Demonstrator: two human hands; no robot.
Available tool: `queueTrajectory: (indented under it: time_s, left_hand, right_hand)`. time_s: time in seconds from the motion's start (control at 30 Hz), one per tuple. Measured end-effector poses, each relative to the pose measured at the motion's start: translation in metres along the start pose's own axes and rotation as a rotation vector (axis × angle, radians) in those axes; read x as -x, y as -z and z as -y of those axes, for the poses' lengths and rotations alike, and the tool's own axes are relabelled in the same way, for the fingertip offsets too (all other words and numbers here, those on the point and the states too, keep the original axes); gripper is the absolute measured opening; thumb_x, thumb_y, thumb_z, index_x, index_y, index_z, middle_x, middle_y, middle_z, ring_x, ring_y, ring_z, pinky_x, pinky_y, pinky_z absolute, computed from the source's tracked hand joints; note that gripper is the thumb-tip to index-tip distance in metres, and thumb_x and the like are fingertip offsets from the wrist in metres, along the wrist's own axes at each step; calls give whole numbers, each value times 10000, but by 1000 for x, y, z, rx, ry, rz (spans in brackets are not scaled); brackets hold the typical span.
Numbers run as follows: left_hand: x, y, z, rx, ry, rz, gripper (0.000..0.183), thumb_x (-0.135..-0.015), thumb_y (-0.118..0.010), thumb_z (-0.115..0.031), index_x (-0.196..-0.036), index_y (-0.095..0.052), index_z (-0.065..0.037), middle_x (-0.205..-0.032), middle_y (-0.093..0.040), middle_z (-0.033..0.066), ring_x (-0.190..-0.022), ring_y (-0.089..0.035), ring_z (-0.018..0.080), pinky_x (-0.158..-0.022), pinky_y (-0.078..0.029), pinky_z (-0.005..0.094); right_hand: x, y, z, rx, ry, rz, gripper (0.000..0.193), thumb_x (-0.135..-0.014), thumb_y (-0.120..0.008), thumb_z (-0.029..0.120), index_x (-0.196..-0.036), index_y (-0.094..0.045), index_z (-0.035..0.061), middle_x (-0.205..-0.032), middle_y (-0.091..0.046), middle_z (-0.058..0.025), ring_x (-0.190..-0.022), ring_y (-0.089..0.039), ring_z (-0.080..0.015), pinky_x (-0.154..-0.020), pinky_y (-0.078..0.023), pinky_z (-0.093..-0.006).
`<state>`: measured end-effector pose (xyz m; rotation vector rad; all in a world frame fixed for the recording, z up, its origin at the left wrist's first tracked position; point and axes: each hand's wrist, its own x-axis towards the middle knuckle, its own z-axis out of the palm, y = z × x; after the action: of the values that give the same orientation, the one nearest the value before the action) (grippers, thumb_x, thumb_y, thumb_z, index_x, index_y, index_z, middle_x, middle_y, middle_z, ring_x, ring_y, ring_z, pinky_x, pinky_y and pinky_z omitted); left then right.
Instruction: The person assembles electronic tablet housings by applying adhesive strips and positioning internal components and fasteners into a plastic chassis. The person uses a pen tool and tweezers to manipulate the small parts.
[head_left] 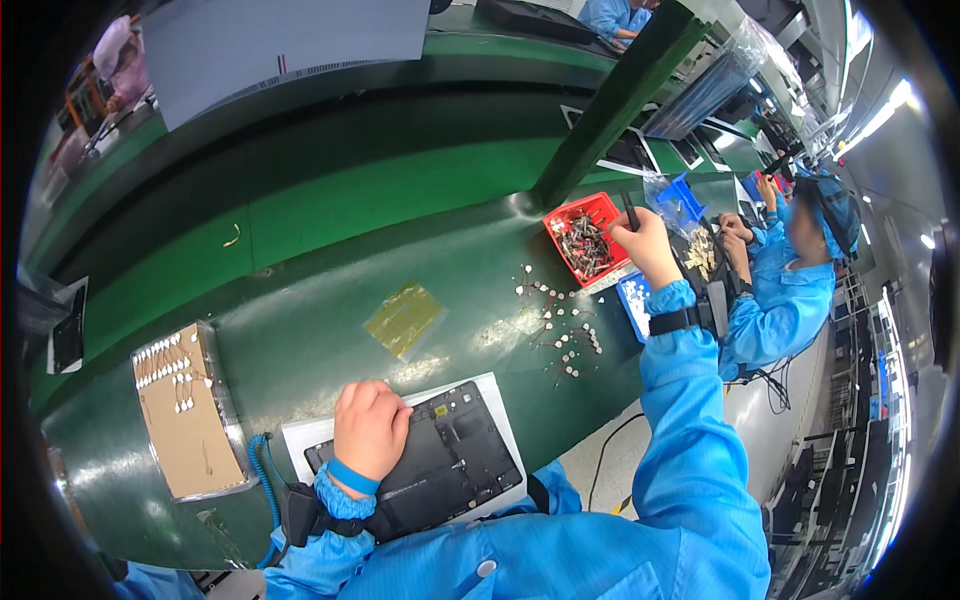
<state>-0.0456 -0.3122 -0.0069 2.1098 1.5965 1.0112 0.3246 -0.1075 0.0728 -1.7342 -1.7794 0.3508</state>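
Observation:
My left hand (370, 428) rests as a loose fist on the left part of a black opened tablet back (440, 460), which lies on a white sheet (300, 436) near the table's front edge. My right hand (645, 243) is stretched far out to the right and grips thin black tweezers (629, 209) that point up. It hovers at the right edge of a red tray (570, 213) filled with small dark metal parts. Both arms wear blue sleeves with black wrist straps.
Small white round parts (565, 330) lie scattered on the green table (330, 330). A yellow-green sheet (403, 318) lies mid-table. A cardboard card with white parts (185, 405) lies at left. A co-worker in blue (790, 290) works at right beside a blue bin (682, 195).

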Motion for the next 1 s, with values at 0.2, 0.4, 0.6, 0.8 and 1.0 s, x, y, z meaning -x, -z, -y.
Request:
queueTrajectory:
  time_s: [0.2,0.4,0.6,0.8,1.0]
  left_hand:
    - [1,-2,2,1,-20,-16,126,-644,-673,-49,-700,-560,-45,-811,-523,92,-807,-486,300,-709,-402,382]
    - [1,-4,4,3,-37,-45,125,-643,-674,-53,-698,-562,-50,-809,-526,84,-804,-489,293,-704,-405,381]
    - [2,-5,4,-19,-18,-48,116,-652,-675,-78,-696,-569,-59,-812,-529,71,-813,-494,288,-709,-408,384]
    - [4,-5,5,-34,0,-49,111,-658,-677,-105,-690,-575,-74,-814,-531,51,-829,-498,274,-706,-411,383]
    - [4,-6,5,-43,0,-54,112,-663,-676,-123,-684,-576,-77,-817,-531,45,-833,-498,269,-700,-413,382]
  right_hand:
    - [92,-5,84,-506,-121,164,116,-769,-484,-24,-840,-575,-17,-753,-602,-51,-711,-564,-108,-652,-455,-251]
    - [178,-54,118,-632,-190,508,120,-820,-570,26,-925,-591,-26,-782,-632,-56,-744,-595,-107,-680,-465,-241]
    - [180,-107,106,-403,-91,528,142,-784,-602,58,-901,-602,-23,-720,-626,-105,-675,-611,-159,-616,-470,-275]
    - [174,-109,113,-238,6,537,110,-779,-626,105,-816,-621,1,-650,-589,-46,-599,-519,-93,-550,-413,-251]
    - [172,-108,118,-139,-20,537,138,-743,-638,132,-812,-628,12,-649,-582,-127,-567,-557,-213,-539,-425,-318]
